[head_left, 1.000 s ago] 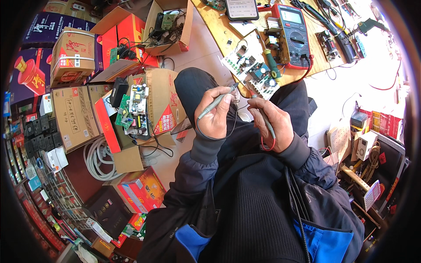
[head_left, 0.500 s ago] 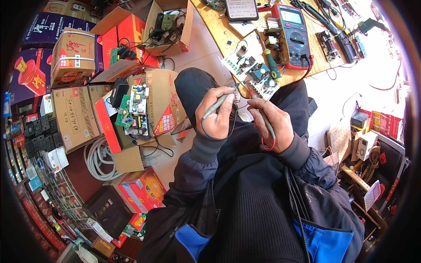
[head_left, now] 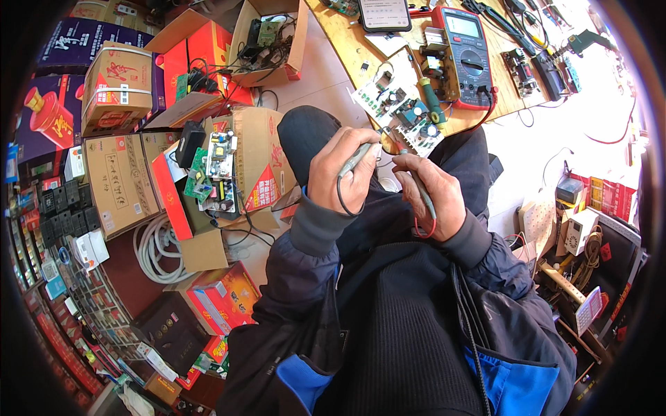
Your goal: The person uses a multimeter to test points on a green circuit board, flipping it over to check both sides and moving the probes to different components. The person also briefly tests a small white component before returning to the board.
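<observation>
My left hand (head_left: 325, 173) is closed round a grey test probe (head_left: 355, 159) with a black lead looping below it. A second grey probe (head_left: 424, 191), this one on a red lead, is gripped in my right hand (head_left: 444, 197). Both hands are above my lap, just short of a white circuit board (head_left: 388, 104) at the wooden table's edge. Where the probe tips end is hard to make out. Beyond the board lies a red and dark grey multimeter (head_left: 470, 83), its dial and screen facing up. A green-handled screwdriver (head_left: 431, 102) rests beside the board.
A phone (head_left: 384, 15) lies on the table (head_left: 340, 35), with loose boards and cables farther right. To my left, an open carton (head_left: 260, 135) carries a power-supply board (head_left: 220, 166). More boxes and a coiled white hose (head_left: 158, 256) crowd that side.
My left hand has rolled over so its back shows more, and its probe has swung to a new slant. The right hand has hardly moved.
</observation>
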The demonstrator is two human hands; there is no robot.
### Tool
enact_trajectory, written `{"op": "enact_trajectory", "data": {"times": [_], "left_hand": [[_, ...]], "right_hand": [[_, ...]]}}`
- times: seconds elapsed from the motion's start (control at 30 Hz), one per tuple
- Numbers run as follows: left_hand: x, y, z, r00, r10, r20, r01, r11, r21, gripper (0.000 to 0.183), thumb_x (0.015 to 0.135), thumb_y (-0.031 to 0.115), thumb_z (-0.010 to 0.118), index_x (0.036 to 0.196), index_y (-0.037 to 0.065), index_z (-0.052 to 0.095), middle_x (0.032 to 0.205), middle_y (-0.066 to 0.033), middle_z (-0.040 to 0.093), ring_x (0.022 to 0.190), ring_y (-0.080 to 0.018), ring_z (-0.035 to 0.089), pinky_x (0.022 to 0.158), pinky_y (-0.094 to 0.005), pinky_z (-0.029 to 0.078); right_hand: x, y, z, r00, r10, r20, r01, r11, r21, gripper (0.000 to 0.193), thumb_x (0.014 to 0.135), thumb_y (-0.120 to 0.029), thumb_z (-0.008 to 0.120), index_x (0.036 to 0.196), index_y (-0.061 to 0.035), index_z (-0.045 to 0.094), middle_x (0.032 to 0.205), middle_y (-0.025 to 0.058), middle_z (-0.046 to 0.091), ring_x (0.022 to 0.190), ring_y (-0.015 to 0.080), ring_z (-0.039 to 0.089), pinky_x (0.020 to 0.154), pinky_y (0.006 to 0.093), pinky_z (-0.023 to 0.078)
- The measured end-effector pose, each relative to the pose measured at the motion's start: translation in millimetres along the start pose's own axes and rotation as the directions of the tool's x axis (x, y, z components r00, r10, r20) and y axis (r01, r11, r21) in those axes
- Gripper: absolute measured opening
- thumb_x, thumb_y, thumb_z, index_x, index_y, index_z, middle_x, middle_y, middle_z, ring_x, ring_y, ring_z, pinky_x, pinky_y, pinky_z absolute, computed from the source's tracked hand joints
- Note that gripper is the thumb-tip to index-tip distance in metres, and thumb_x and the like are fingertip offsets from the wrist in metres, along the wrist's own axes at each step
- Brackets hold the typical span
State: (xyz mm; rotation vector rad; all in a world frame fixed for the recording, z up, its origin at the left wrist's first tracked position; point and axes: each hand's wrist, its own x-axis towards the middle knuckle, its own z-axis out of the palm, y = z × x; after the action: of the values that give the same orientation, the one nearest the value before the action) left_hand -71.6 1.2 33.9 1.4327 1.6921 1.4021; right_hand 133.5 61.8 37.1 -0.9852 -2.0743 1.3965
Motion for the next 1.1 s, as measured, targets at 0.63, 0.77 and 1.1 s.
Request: {"op": "enact_trajectory", "data": {"times": [0.63, 0.77, 1.1], "left_hand": [[13, 6, -5, 0.995, 0.049, 0.083, -0.050, 0.999, 0.019, 0.013, 0.101, 0.000, 0.070, 0.114, 0.001, 0.067, 0.101, -0.0190, 0.070, 0.089, -0.0416, 0.070, 0.077, -0.0415, 0.056], [12, 6, -5, 0.997, 0.040, 0.070, -0.040, 0.999, 0.000, 0.012, 0.101, 0.001, 0.071, 0.113, 0.001, 0.068, 0.101, -0.0189, 0.071, 0.088, -0.0403, 0.071, 0.077, -0.0404, 0.056], [12, 5, -5, 0.997, 0.037, 0.072, -0.037, 0.999, 0.002, 0.011, 0.102, 0.001, 0.070, 0.113, 0.001, 0.068, 0.101, -0.0189, 0.071, 0.088, -0.0401, 0.071, 0.076, -0.0399, 0.056]], "right_hand": [[1, -2, 1, 1.000, 0.017, -0.007, -0.017, 1.000, -0.003, 0.025, 0.104, -0.008, 0.074, 0.128, -0.0013, 0.069, 0.105, 0.0229, 0.076, 0.088, 0.0372, 0.078, 0.080, 0.0401, 0.062], [1, -1, 1, 1.000, 0.021, -0.006, -0.021, 1.000, -0.006, 0.025, 0.105, -0.008, 0.073, 0.128, -0.0014, 0.069, 0.106, 0.0232, 0.076, 0.088, 0.0374, 0.079, 0.080, 0.0401, 0.062], [1, 1, 2, 1.000, 0.007, -0.013, -0.007, 1.000, -0.001, 0.025, 0.105, -0.007, 0.073, 0.128, -0.0016, 0.069, 0.106, 0.0233, 0.076, 0.089, 0.0378, 0.078, 0.080, 0.0405, 0.062]]}}
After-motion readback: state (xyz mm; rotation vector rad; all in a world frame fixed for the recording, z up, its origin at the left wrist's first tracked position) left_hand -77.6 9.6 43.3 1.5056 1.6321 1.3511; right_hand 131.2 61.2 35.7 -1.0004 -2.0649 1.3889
